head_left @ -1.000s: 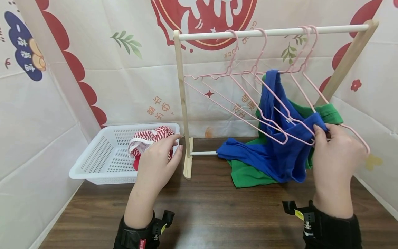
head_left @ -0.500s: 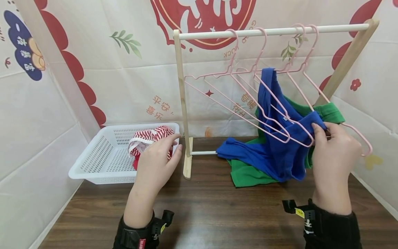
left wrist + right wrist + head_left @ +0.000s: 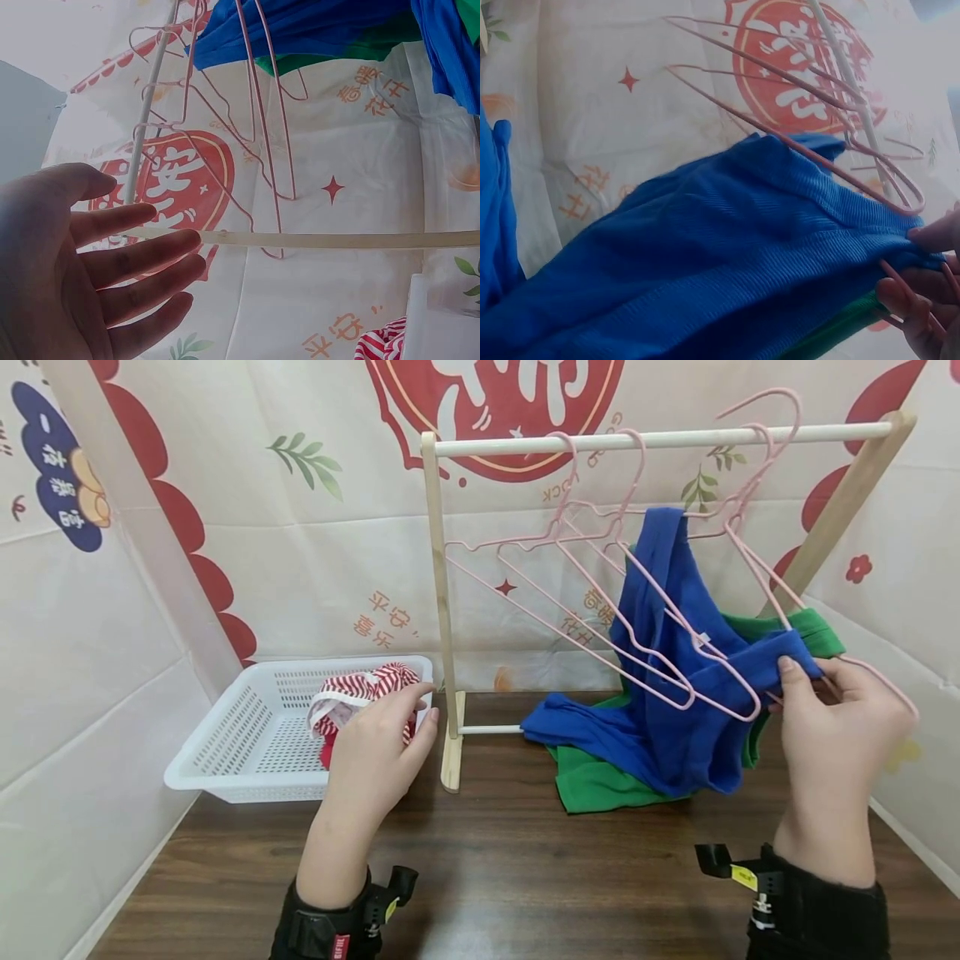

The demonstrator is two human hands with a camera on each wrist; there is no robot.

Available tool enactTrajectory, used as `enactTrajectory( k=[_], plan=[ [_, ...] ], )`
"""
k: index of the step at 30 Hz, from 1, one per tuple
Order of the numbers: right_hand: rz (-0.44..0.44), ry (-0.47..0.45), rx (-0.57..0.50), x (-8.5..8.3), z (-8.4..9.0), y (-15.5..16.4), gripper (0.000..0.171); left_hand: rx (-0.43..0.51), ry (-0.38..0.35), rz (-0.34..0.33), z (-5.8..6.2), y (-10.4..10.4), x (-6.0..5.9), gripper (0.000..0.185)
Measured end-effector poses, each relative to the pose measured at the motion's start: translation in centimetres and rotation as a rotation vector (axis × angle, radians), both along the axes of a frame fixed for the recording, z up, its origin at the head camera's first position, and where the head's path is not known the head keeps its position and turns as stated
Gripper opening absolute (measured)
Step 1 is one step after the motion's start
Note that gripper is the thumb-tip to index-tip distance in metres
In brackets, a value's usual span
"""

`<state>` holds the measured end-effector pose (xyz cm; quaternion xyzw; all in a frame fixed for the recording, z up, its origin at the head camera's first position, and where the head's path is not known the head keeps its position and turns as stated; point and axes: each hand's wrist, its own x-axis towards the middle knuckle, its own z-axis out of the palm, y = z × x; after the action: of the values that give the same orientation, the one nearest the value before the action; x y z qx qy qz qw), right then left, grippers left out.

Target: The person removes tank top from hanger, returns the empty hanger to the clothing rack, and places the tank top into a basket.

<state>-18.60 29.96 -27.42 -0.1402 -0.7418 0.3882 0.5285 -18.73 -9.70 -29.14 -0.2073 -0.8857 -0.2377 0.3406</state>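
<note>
Dark wood table. On it: white perforated basket at far left edge w/ red-striped cloth inside; wooden rack foot just right of basket, near back edge; green garment flat at back right, blue garment partly over it.

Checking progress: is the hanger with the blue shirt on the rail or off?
Off: its hook sits above the rail.

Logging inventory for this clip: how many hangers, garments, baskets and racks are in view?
pink hangers: 4
Garments: 3 (blue garment, green garment, striped garment)
white basket: 1
wooden rack: 1
Total: 9
</note>
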Motion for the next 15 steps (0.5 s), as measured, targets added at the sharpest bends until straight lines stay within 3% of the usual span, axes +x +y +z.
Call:
enactTrajectory(
  k=[15],
  plan=[
    [0.085,-0.065,-0.068,0.4,-0.2,1.4,0.032,-0.003,-0.006,0.007,-0.3,-0.2,-0.4,0.031]
  ],
)
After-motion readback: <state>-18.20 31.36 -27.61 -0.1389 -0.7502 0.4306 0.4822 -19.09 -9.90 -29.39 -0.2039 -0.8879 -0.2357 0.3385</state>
